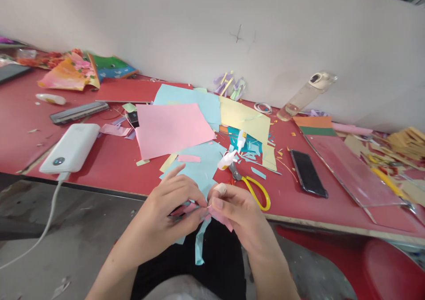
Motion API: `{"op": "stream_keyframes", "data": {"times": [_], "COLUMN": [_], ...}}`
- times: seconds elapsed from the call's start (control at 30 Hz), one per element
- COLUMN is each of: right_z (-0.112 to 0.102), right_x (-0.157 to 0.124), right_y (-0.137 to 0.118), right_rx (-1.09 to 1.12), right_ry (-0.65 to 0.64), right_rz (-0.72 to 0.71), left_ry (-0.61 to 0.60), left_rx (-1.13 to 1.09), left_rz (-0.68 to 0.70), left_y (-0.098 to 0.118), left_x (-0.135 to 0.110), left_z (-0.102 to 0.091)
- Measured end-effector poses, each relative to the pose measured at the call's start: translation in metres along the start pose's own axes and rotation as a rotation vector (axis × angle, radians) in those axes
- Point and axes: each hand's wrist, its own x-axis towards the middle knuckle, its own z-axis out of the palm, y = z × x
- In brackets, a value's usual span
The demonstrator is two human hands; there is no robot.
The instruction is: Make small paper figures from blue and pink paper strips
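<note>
A red table (116,160) spreads beyond the fingers (191,190), backed by a pale wall (149,30). Grey floor (83,229) lies lower left of them; lower right, perhaps a red stool (392,264).

Matt paper strip (199,245), glossy phone (308,173), smooth plastic power bank (71,148)

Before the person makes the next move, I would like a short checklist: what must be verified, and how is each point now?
1. Small pink paper piece held: ok, in the right hand.
2. What the left hand pinches: cannot tell, too small.
3. Blue strip not snagged: cannot tell; it hangs below the hands, its upper end hidden.
4. Yellow-handled scissors put down: ok, on the table.
5. Area beside scissors free of scraps: not ok, a blue scrap lies there.
</note>
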Motion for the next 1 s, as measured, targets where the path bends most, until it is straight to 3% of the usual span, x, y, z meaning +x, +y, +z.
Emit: {"op": "stream_keyframes", "data": {"times": [0.43,0.53,0.67,0.77,0.9,1.0], "right_z": [-0.012,-0.006,0.001,0.002,0.003,0.006], "right_x": [0.011,0.007,0.000,-0.002,-0.002,-0.005], "right_y": [0.017,0.020,0.024,0.025,0.024,0.023], "right_rx": [0.124,-0.029,-0.579,-0.846,-0.937,-0.852], "right_ry": [-0.148,0.010,0.259,0.317,0.305,0.260], "right_rz": [0.090,-0.141,-0.815,-1.125,-1.191,-1.080], "left_ry": [0.002,0.022,0.023,0.028,0.042,0.056], "left_rx": [-0.005,-0.003,-0.020,-0.035,-0.035,-0.014], "left_rz": [0.060,0.050,0.021,0.021,0.026,0.043], "left_y": [-0.003,-0.005,-0.005,-0.004,-0.003,-0.001], "left_x": [0.002,0.002,0.002,0.002,0.002,0.002], "left_z": [0.000,-0.001,-0.001,0.000,0.000,0.000]}}
